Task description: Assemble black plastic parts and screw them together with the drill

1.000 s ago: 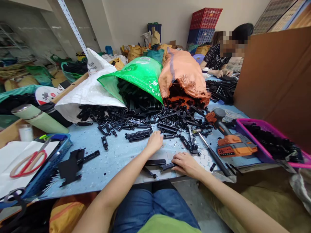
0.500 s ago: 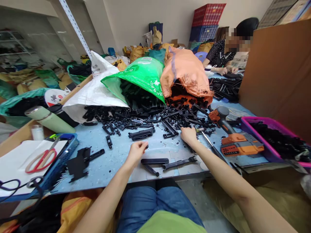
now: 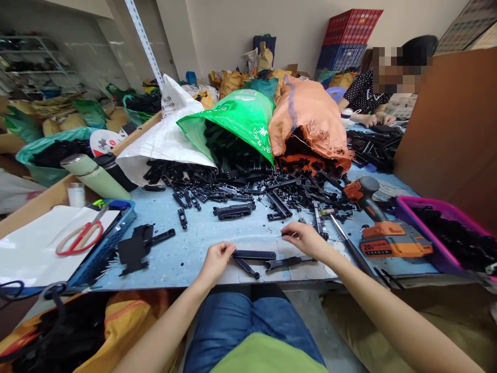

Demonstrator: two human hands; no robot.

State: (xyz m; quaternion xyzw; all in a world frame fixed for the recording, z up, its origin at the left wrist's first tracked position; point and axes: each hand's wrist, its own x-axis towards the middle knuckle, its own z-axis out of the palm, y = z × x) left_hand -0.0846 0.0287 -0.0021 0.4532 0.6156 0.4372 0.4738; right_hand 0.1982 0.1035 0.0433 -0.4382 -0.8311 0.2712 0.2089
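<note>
My left hand (image 3: 218, 263) is closed in a pinch at the left end of a flat black bar (image 3: 256, 255); whatever lies between its fingertips is too small to name. A shorter black link (image 3: 247, 268) slants out from under that bar. My right hand (image 3: 305, 238) hovers over the table to the right, thumb and forefinger pinched around a tiny dark thing I cannot make out. Below it lies a black bracket with a forked end (image 3: 289, 262). Behind both hands rests a long black part (image 3: 234, 210) in front of a heap of black pieces.
White (image 3: 166, 140), green (image 3: 233, 114) and orange (image 3: 310, 111) sacks spill black parts onto the table. A hammer (image 3: 345, 238), a cordless drill (image 3: 396, 240) and a pink basket (image 3: 423, 202) lie right. Scissors (image 3: 79, 238) lie on a blue basket at left. A co-worker (image 3: 368, 98) sits behind.
My right hand has come back from the heap near the hammer towards me. The left hand has lowered to the end of the black bar. The view has shifted slightly left.
</note>
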